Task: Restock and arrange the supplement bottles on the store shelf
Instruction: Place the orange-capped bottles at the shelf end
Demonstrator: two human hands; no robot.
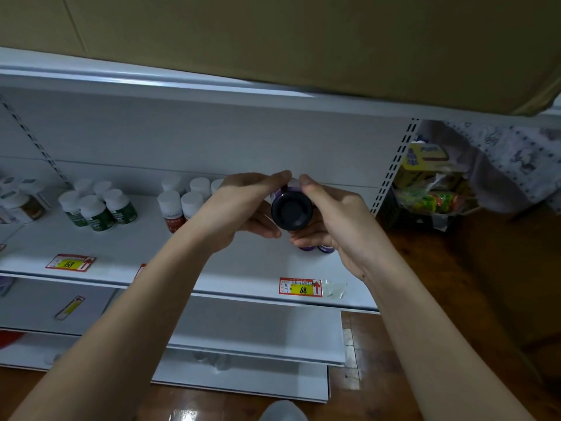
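A dark purple bottle [292,210] is held on its side over the white shelf [158,247], its round base facing me. My left hand [243,211] grips its left side and my right hand [326,214] grips its right side, thumbs on top. Below my right hand two purple bottles [315,248] stand on the shelf, mostly hidden. Left of my hands stand red-labelled white-capped bottles [176,208], and further left green-labelled ones [97,208].
A cardboard box [273,34] lies on the shelf above. Price tags marked 68 [301,287] sit on the shelf's front edge. Brown-labelled bottles [21,202] stand far left. Right of the upright [394,165] lie bagged goods [431,189] and cloth. Lower shelves [243,335] jut out below.
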